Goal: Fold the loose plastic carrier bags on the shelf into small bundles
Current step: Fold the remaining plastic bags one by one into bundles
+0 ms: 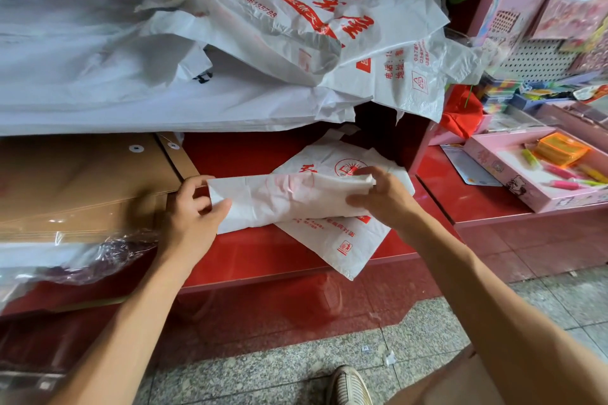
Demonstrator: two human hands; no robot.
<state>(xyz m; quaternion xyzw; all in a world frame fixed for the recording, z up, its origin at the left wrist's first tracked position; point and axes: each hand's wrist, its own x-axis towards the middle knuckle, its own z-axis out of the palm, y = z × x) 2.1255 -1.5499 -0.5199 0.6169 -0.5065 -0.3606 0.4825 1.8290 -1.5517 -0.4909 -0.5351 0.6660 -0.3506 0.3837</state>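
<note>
A person stands at a red shelf (250, 260) in a shop, seen from above through their own eyes, with both bare arms reaching forward. Between the hands is one white plastic bag (283, 197) with red print, folded lengthwise into a long strip that lies across the lower shelf. The left hand (192, 207) pinches the strip's left end between thumb and curled fingers. The right hand (383, 192) grips the right end, fingers curled over the top edge. Under the strip lies a second bag (335, 240), flat and unfolded, one corner hanging over the shelf's front edge. On the level above sits a large, untidy heap of loose bags (296, 26), white with red lettering, spilling to the right. No finished small bundle shows anywhere in view. Judging from this, the work looks to be at an early stage: one bag is partway folded, not yet a compact bundle, and the flat bag and the whole heap remain. To the left lie brown envelopes (79, 181); to the right a pink tray (487, 174) holds pens.
</note>
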